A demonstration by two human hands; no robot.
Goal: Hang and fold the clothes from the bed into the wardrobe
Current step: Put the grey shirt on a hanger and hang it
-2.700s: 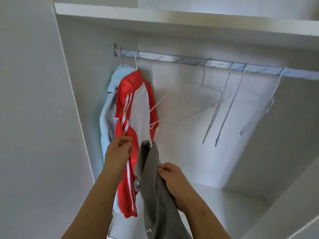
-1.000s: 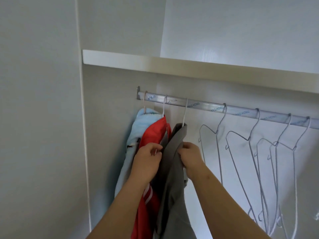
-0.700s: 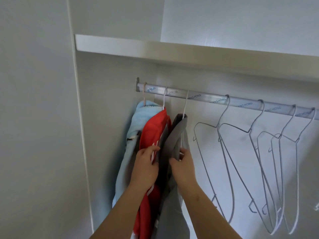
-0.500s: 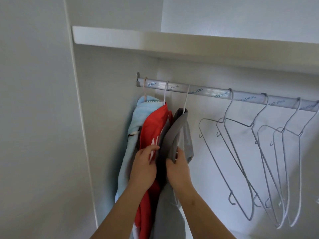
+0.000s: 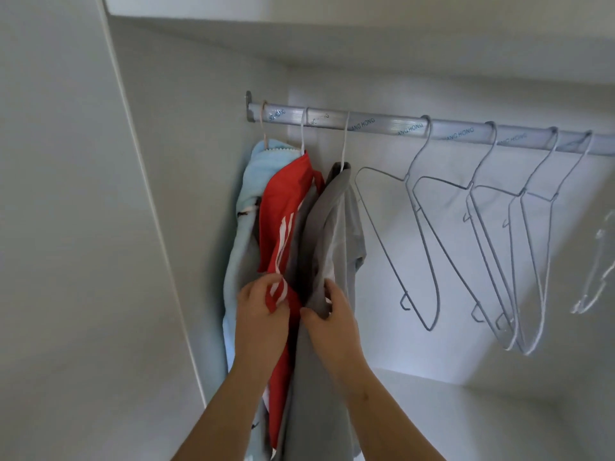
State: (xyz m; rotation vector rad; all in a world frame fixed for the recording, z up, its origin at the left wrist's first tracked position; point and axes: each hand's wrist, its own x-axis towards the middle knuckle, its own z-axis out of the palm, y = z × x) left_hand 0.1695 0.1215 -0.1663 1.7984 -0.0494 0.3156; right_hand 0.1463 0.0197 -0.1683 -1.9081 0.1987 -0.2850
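The fingers (image 5: 268, 283) of my left hand (image 5: 263, 316) are curled round the striped edge of the red shirt (image 5: 283, 207), and my right hand (image 5: 334, 326) pinches a fold of the grey garment (image 5: 334, 227) between thumb and bent fingers. The grey garment hangs third from the left on the rail (image 5: 382, 123), touching the red shirt, which presses against the light blue garment (image 5: 253, 181) beside the wardrobe's side panel (image 5: 199, 161). To the right there is open room before the empty wire hangers (image 5: 422, 234), which hang tilted. The shelf (image 5: 332, 24) sits close above the rail. Half a second ago both hands were higher, nearer the collar. A few seconds back, the grey garment was bunched in my right hand, off the rail.
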